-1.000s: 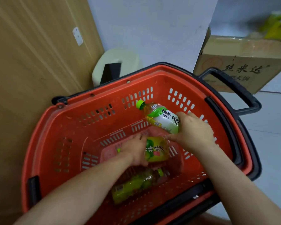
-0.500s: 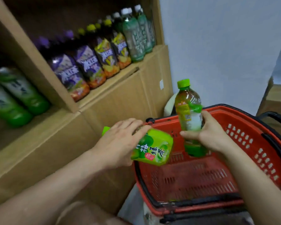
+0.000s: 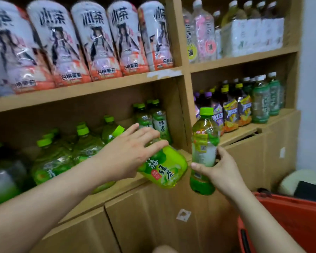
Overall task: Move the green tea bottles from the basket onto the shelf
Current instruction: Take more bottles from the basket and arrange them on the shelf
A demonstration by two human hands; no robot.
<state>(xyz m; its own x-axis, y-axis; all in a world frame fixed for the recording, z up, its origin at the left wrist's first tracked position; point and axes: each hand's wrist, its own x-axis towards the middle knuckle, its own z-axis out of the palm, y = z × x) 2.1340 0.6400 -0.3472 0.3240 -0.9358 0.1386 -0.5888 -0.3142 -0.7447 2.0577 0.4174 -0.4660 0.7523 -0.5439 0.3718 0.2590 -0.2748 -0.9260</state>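
Observation:
My left hand point(image 3: 128, 152) grips a green tea bottle point(image 3: 164, 168) that lies tilted, cap toward the shelf, its base hanging over the front edge of the lower shelf point(image 3: 128, 185). In my right hand point(image 3: 217, 168) a second green tea bottle point(image 3: 204, 143) with a green cap stands upright, held in front of the shelf's upright post. Several green-capped bottles point(image 3: 80, 143) fill the lower shelf behind my left hand. A corner of the red basket point(image 3: 288, 216) shows at the lower right.
White-and-orange bottles point(image 3: 77, 44) line the upper shelf. The right bay holds purple, yellow and green bottles point(image 3: 244, 106), with clear bottles above. Cardboard panels point(image 3: 153, 216) form the shelf's base. A white bin point(image 3: 303, 185) sits by the wall beyond the basket.
Both hands have lifted their bottles out of the basket and up to the lower shelf. The view has swung from the basket to the shelves.

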